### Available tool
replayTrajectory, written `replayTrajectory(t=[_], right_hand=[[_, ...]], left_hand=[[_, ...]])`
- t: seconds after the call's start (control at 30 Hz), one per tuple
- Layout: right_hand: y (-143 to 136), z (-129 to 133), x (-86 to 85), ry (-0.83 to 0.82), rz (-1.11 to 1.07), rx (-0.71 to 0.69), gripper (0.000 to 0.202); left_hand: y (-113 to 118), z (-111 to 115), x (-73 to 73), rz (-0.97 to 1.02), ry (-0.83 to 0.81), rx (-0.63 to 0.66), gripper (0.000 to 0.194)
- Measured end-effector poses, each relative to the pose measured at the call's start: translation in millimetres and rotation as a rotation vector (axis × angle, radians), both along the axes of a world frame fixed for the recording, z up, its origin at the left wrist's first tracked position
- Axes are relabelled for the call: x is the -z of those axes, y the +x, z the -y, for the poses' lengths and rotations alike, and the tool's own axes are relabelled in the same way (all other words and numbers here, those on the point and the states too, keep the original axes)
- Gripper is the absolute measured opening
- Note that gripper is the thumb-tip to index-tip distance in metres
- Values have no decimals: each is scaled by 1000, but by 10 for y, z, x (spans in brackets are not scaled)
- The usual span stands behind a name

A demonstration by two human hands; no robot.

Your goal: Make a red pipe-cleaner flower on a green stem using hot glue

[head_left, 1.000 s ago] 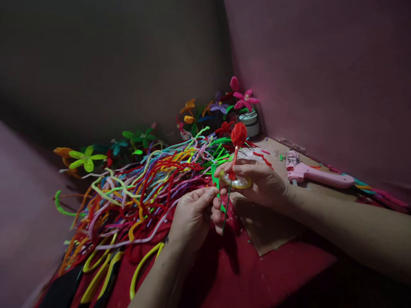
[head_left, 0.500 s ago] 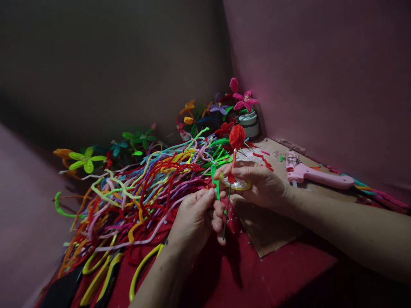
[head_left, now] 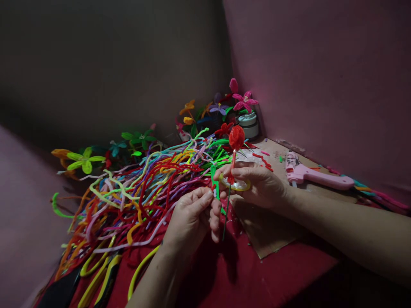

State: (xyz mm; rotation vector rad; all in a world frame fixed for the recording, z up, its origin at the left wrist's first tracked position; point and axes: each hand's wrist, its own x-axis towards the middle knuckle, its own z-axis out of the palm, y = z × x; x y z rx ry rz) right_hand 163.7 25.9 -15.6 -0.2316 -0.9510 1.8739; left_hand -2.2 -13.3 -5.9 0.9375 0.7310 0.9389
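Note:
My right hand [head_left: 261, 184] is closed round the stem of a red pipe-cleaner flower [head_left: 236, 137], its bud pointing up. A ring-shaped roll with a yellow rim [head_left: 241, 184], which looks like tape, sits in the same fingers. Below them the thin dark green stem wire [head_left: 226, 214] hangs bare. Just left of the stem, my left hand [head_left: 194, 214] has thumb and forefinger pinched together; whatever is between them is too small to make out. A bright green pipe cleaner [head_left: 214, 175] stands behind the fingertips.
A heap of colourful pipe cleaners [head_left: 154, 179] covers the left side. Yellow-handled tools [head_left: 96, 280] lie in front of it. A pink glue gun [head_left: 321, 176] rests on cardboard [head_left: 272, 235] at the right. Finished flowers [head_left: 245, 101] stand along the wall on the red cloth [head_left: 257, 282].
My left hand has shifted slightly left, away from the flower's stem, with its fingers still pinched. The right hand, flower and roll are almost unmoved.

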Motion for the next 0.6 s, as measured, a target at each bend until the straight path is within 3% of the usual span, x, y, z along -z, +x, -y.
replayTrajectory(t=[0.23,0.6], right_hand=[[9,-6,3,17,-3,-1,12],[3,-3,-5,5,3,17,10]], left_hand=[[-18,0,16,9,-9,25,15],[55,0,-13,-102,47,-146,8]])
